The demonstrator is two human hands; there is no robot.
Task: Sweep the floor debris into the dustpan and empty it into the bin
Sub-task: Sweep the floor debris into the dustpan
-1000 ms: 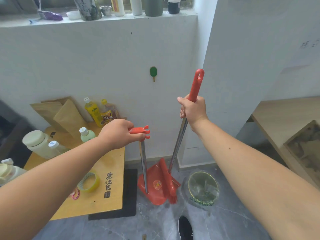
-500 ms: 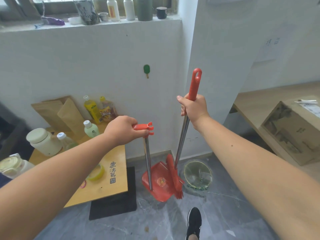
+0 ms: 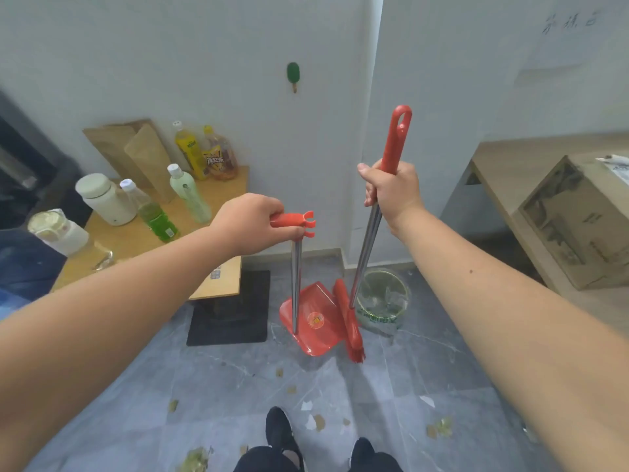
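Fingers (image 3: 369,185) of right hand (image 3: 391,192) wrapped round broom (image 3: 366,233), left hand (image 3: 250,223) clutching dustpan (image 3: 315,318) handle.

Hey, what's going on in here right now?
A person is set to sweep. The left hand holds the dustpan by its handle and the right hand grips the broom. Both tools are near the bin. Debris lies on the floor by the feet, not yet swept.
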